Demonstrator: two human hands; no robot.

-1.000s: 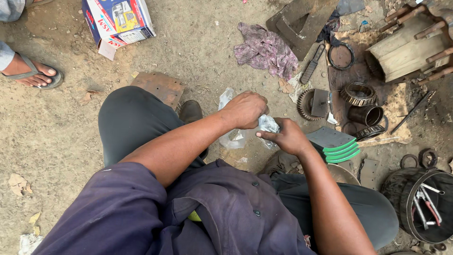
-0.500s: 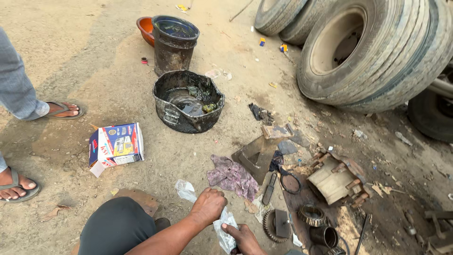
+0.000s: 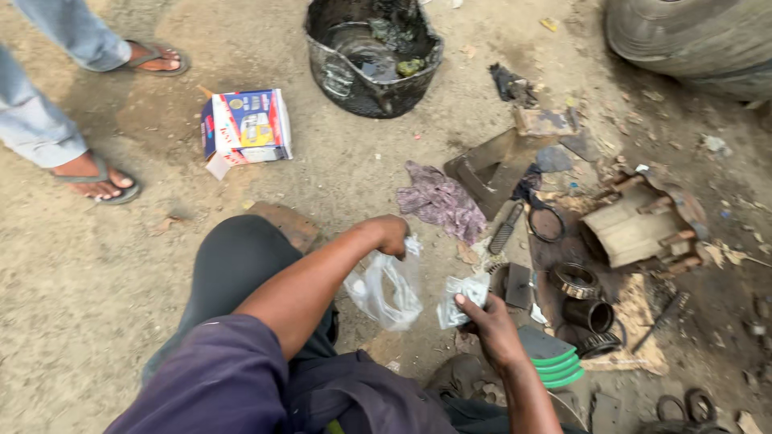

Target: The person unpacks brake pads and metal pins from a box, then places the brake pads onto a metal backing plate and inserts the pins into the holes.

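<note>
Clear plastic, thin and crinkly: the bag (image 3: 384,291) hangs at centre frame from the left hand (image 3: 389,235), fingers clamped on its top edge. The right hand (image 3: 490,321) pinches a smaller packet (image 3: 460,294) just right of it, fingers together on its lower edge. Both look light, limp and slippery; a pinch at a bunched edge should hold best. Greasy bearings (image 3: 575,280) lie right.
</note>
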